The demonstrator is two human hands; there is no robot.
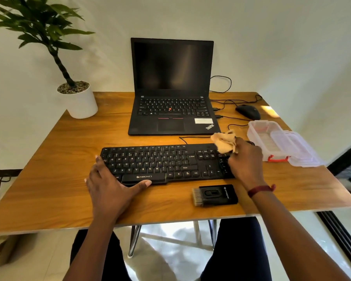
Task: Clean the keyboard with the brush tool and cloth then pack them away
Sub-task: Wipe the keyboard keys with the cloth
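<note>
Head view: my right hand (244, 159) is gripping the cloth (225, 142) over the keyboard (160, 163); my left hand (109, 179) is lying flat, steadying it.

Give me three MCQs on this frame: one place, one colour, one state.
1. The brush tool lies: A) on the table, nearer the person than the keyboard; B) on the laptop; C) beside the plant pot.
2. The cloth is: A) blue; B) tan; C) white.
3. The plastic box is: A) latched shut; B) open, lid swung aside; C) upside down.
Answers: 1 A, it rests on bare wood by the keyboard's front edge; 2 B, tan folds show above the right hand gripping it; 3 B, its inside is uncovered and the lid lies alongside.
</note>
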